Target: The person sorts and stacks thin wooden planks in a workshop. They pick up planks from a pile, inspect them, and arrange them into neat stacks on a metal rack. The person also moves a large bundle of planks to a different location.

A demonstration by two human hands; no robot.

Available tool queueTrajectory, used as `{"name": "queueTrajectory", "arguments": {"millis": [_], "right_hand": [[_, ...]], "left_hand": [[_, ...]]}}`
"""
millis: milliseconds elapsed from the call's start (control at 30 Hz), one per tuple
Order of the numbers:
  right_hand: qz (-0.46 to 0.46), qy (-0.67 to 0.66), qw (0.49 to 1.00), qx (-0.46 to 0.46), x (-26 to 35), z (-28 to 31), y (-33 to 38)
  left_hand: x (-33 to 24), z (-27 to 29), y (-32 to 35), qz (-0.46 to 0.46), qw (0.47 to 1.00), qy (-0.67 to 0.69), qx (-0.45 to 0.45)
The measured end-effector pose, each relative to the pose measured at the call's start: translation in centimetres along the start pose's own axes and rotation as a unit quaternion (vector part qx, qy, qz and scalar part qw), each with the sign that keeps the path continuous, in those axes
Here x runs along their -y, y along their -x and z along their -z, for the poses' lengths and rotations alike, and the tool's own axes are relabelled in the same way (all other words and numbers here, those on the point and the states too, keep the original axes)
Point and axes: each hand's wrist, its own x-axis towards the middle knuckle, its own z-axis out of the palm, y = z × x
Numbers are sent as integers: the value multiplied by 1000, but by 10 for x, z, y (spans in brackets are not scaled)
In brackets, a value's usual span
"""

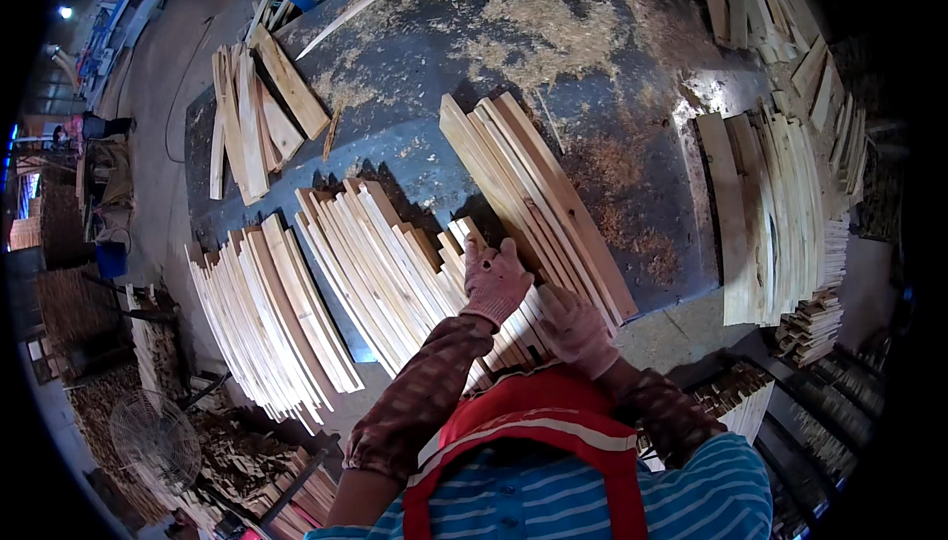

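My left hand point(497, 279), in a pale pinkish work glove, bends its fingers over the far ends of short wooden strips point(464, 232) at the right side of the middle bundle point(360, 259). Nearer my body, my right hand point(578, 333), gloved the same way, closes on the strips in the gap beside the right bundle; its fingertips are partly hidden. That right bundle of longer, thicker wooden strips point(538, 194) lies slanted just beyond both hands. Left of the middle bundle, another row of strips point(267, 303) overhangs the near table edge.
Dark, sawdust-covered metal tabletop point(395, 96) carries loose boards point(252, 111) at the far left. More strips point(780, 204) are stacked along the right side. Sawdust point(553, 32) heaps at the back. A fan point(155, 438) and racks of wood stand at the lower left.
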Motion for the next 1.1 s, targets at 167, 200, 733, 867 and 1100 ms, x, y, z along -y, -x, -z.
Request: {"name": "queueTrajectory", "arguments": {"millis": [167,200,733,867,1100], "right_hand": [[-77,149,973,160,15,-21,-21],[-87,122,972,180,20,-13,-28],[-185,92,975,86,13,-53,-12],[-205,94,971,86,18,-47,-16],[-249,16,968,1,33,4,-36]], "left_hand": [[7,-21,12,-15,997,11,-75],[10,-30,16,-26,993,-5,-112],[122,-9,36,102,891,327,-297],[151,15,33,23,957,123,-263],[148,-17,13,-23,964,48,-259]]}}
